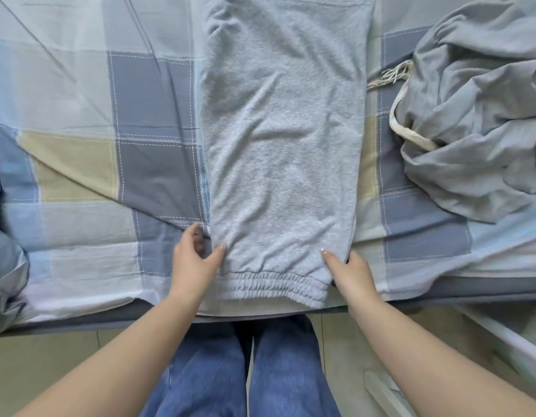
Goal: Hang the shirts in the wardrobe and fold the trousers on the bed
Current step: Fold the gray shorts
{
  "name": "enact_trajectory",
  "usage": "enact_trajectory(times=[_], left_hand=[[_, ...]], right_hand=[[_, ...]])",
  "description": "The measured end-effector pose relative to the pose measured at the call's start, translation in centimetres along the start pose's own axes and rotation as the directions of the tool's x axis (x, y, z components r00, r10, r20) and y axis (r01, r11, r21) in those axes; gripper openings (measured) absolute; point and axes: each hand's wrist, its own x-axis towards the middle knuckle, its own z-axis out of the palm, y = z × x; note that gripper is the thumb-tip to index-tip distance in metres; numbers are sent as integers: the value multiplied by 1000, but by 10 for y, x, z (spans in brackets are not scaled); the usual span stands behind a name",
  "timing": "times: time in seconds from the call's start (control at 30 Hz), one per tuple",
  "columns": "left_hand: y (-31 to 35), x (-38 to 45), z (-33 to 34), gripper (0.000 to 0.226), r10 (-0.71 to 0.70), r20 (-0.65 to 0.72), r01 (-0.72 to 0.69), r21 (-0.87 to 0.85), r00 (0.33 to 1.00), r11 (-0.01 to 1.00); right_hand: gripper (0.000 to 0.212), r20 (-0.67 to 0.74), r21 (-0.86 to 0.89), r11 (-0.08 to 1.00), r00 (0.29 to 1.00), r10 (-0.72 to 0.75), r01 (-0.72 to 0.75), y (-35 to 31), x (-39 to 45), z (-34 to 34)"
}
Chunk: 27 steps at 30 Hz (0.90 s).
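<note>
While the grey sweat trousers (283,145) lie flat down the middle of the bed (80,115), their long axis runs straight away from the person — elastic cuff end (272,285) nearest, at the bed's near edge, the rest stretching to the far side and out of view at the top. Both hands sit at that near end, one at each side edge, so neither has the advantage of reach; the fabric to be folded lies entirely beyond them.

The left hand (194,255) pinches the left edge just above the cuff, thumb on top of the cloth and fingers curled at the side. The right hand (349,267) mirrors it on the right edge, thumb laid on the fabric, its fingers tucked out of sight beneath. Both forearms come in low from the near side, angled slightly inward.

I'd judge the coming move to be a lift of the cuff end, carried far along that axis to fold the trousers over themselves. Off to the right, well apart, a crumpled blue-grey garment (477,115) with a pale drawstring (399,112) waits its turn.
</note>
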Motion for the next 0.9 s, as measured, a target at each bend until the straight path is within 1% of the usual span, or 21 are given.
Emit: enact_trajectory(times=[0.03, 0.07, 0.1, 0.17, 0.2, 0.23, 0.27, 0.33, 0.37, 0.4, 0.43, 0.47, 0.5, 0.53, 0.57, 0.63, 0.73, 0.8, 0.9], left_hand=[[-5, -4, -1, 60, -54, 111, 64, -85, 992, 994], [-9, -9, -1, 57, -85, 214, 113, -123, 973, 986], [-13, -14, 0, 52, -95, 282, 131, -113, 955, 985], [-19, -15, 3, 45, -126, 303, 147, -47, 945, 988], [-21, -15, 3, 42, -160, 297, 180, -43, 941, 983], [-23, -14, 3, 39, -207, 319, 246, -88, 925, 965], [-24, -14, 1, 33, -255, 380, 340, -175, 889, 924], [-28, -15, -6, 24, -297, 543, 532, -346, 785, 772], [-30, -16, -10, 22, -296, 575, 569, -381, 763, 729], [-33, -15, -12, 21, -295, 569, 559, -370, 768, 742], [-35, -14, -14, 19, -293, 539, 517, -328, 790, 791], [-37, -13, -15, 14, -285, 487, 447, -256, 825, 857], [-37, -12, -15, 10, -270, 434, 376, -179, 860, 909], [-37, -11, -15, 10, -250, 394, 318, -116, 884, 941], [-38, -10, -14, 12, -235, 374, 284, -79, 897, 956], [-36, -7, -13, 18, -224, 362, 264, -64, 905, 962], [-41, -8, -14, 26, -200, 339, 218, -15, 919, 976], [-50, -16, -14, 31, -198, 316, 194, 46, 928, 980], [-68, -37, -20, 32, -246, 326, 239, 62, 913, 969]], right_hand=[[11, 20, 2, 1000, 1000, 3, -3, 6, -3, 2], [11, 26, -1, 1000, 1000, -9, 9, 8, -5, 3], [13, 24, 10, 1000, 999, -27, 27, 9, -6, 3], [19, 70, 112, 993, 996, -47, 39, 3, -2, 4], [21, 123, 181, 983, 992, -37, 15, 2, -2, 5], [22, 181, 243, 970, 983, -15, -30, 3, -2, 6], [23, 230, 289, 954, 973, 16, -84, 5, -4, 7], [29, 275, 338, 927, 959, 67, -162, 11, -8, 9], [30, 283, 376, 909, 956, 73, -181, 14, -10, 9], [30, 295, 432, 880, 953, 69, -198, 16, -11, 10], [29, 305, 485, 849, 950, 60, -210, 18, -12, 11], [28, 314, 509, 833, 948, 54, -216, 21, -14, 13], [26, 323, 501, 837, 945, 56, -221, 23, -15, 16], [25, 337, 466, 857, 940, 59, -221, 26, -17, 19], [23, 354, 418, 883, 934, 57, -213, 29, -19, 22], [25, 351, 327, 931, 936, 38, -160, 32, -21, 25], [23, 249, 244, 964, 968, 45, -107, 37, -25, 23], [23, 238, 197, 970, 967, 91, -140, 45, -33, 22], [28, 279, 174, 959, 945, 172, -225, 61, -52, 22]])
